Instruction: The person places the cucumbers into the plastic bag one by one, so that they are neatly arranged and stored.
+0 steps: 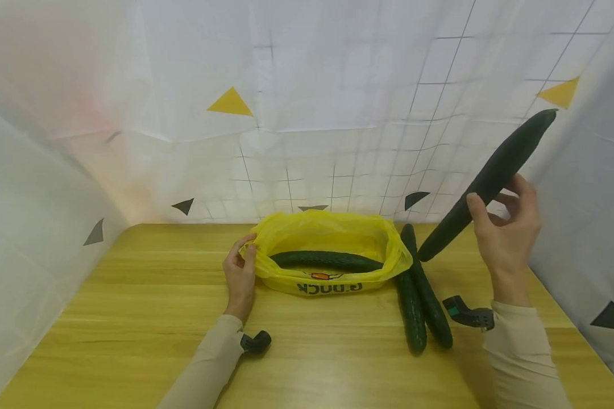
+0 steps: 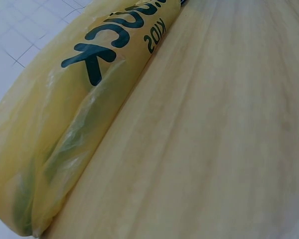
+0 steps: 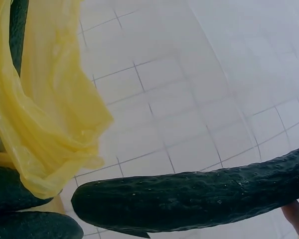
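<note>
My left hand (image 1: 239,281) pinches the left rim of a yellow plastic bag (image 1: 276,284), whose mouth gapes upward. Inside the bag lies one dark green cucumber (image 1: 327,261), lengthwise along the front wall. At the right, my right hand (image 1: 511,241) grips another long cucumber (image 1: 496,170) around its middle, raised and tilted with its lower end near the bag's right rim. The right wrist view shows this cucumber (image 3: 189,201) beside the bag (image 3: 55,124). In the left wrist view the printed side of the bag (image 2: 45,134) fills the left, with dark shapes showing through it.
Two more cucumbers, one nearer the bag (image 1: 411,315) and one to its right (image 1: 435,309), lie on the wooden table (image 1: 158,318) at the bag's right end. White sheeting (image 1: 327,85) with grid lines and triangles encloses the table's back and sides.
</note>
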`<state>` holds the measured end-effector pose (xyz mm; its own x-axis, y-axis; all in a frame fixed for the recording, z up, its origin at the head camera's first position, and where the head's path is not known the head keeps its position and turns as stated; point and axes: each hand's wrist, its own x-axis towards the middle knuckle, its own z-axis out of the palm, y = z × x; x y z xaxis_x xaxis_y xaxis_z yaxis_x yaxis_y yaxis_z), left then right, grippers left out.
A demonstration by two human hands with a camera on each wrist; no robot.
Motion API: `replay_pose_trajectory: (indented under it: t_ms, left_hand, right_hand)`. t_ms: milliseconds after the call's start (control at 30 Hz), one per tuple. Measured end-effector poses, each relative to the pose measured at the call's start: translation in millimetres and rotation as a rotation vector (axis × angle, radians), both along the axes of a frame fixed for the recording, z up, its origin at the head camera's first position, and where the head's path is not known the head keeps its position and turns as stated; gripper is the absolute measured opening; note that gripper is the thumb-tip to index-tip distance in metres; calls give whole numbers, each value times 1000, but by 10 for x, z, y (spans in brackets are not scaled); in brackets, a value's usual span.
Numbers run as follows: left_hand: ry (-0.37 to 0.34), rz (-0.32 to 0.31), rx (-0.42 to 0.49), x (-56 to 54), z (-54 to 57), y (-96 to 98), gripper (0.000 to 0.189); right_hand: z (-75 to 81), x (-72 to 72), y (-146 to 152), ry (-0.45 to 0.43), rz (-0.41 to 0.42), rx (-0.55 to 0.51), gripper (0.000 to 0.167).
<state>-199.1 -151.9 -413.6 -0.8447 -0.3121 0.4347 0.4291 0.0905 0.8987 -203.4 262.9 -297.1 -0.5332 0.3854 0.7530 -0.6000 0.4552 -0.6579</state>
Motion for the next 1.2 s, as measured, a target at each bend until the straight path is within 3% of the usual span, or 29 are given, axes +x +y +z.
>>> replay_pose_trajectory:
  t_ms: [300, 633, 1200]
  left_hand:
    - [-8, 15, -24, -2, -2, 6, 27]
    - [1, 5, -19, -4, -4, 3, 27]
    - [13, 1, -18, 0, -3, 4, 26]
  right_hand:
    - [79, 70, -139, 29, 33, -74, 54]
    - [152, 136, -347, 138, 158, -111, 52]
    - [-41, 38, -530, 86, 219, 53, 59]
